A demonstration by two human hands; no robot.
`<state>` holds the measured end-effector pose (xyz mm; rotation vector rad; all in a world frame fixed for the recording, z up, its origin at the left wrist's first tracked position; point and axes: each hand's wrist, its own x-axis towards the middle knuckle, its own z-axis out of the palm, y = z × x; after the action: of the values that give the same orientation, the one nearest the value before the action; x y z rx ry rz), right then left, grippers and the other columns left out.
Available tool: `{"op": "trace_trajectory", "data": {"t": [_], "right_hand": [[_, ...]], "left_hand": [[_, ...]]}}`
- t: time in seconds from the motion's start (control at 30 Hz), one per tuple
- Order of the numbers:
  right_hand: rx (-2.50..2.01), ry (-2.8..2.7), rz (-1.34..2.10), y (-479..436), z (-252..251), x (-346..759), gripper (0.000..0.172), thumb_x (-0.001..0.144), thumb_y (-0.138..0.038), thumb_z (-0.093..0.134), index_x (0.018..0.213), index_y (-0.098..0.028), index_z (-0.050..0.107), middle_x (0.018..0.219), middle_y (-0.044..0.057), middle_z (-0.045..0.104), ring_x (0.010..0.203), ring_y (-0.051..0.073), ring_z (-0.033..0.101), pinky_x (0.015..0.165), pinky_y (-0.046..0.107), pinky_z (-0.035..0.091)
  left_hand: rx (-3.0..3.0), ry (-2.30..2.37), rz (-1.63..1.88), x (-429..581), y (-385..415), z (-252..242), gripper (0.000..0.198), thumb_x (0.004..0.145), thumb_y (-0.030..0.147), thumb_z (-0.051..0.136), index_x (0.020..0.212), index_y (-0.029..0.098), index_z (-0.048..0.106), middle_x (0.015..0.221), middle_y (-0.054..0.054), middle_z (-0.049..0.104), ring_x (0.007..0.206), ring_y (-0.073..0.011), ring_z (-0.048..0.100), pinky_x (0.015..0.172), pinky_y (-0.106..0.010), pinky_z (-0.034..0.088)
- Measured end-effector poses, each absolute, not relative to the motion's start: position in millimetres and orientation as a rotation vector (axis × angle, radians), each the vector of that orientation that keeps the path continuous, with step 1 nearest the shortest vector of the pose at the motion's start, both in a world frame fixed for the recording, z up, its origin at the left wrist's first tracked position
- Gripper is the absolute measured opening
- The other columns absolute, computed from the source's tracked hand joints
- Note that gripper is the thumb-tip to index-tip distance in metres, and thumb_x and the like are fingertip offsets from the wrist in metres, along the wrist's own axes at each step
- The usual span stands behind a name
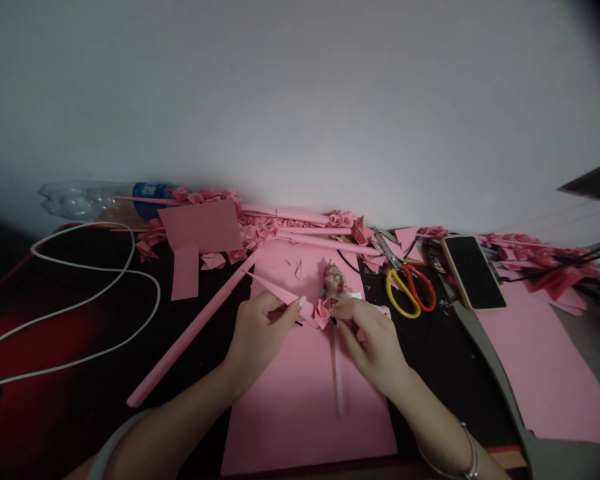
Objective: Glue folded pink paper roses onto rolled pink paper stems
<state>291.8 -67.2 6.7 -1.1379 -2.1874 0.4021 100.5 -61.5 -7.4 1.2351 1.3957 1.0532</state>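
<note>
My left hand (pixel 263 330) is closed, thumb against fingers, on a long pointed pink paper piece (pixel 275 288) whose tip points up and left. Between both hands sits a small folded pink paper flower (pixel 321 313), at the wide end of that piece. My right hand (pixel 373 337) pinches the flower's right side; its fingertips partly hide the grip. Under the hands lies a large pink paper sheet (pixel 305 413). A narrow pale pink strip (pixel 338 380) hangs or lies below my right fingers; I cannot tell which. Just beyond is a small speckled object (pixel 335 279).
Scissors (pixel 405 287) with yellow and red handles and a phone (pixel 473 273) lie to the right. A rolled pink paper tube (pixel 195 330) slants on the left, near a white cable (pixel 150 277). Paper flowers and a plastic bottle (pixel 90 199) line the wall.
</note>
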Motion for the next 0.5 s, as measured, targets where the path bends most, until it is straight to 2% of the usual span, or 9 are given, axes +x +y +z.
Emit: {"op": "trace_trajectory", "data": {"t": [0.23,0.5], "right_hand": [[-1.129,-2.188,0.436,-69.0,5.6,291.3,0.020,0.084,-0.007,0.050,0.097,-0.021,0.056,0.088,0.006,0.065,0.085,0.019,0.061,0.075,0.033,0.049],[-1.187,-2.158,0.561,-68.7,8.5,288.9,0.013,0.086,-0.010,0.051,0.093,-0.019,0.057,0.079,0.003,0.059,0.073,0.016,0.055,0.066,0.029,0.044]], "left_hand": [[1.138,1.356,1.046,102.2,-59.9,-3.0,0.020,0.077,0.030,0.064,0.063,0.015,0.062,0.060,0.001,0.065,0.063,-0.0161,0.068,0.058,-0.022,0.057],[0.932,1.255,0.984,101.3,-54.8,-3.6,0.020,0.077,0.032,0.066,0.066,0.015,0.064,0.064,-0.001,0.069,0.063,-0.0164,0.069,0.058,-0.023,0.058]]}}
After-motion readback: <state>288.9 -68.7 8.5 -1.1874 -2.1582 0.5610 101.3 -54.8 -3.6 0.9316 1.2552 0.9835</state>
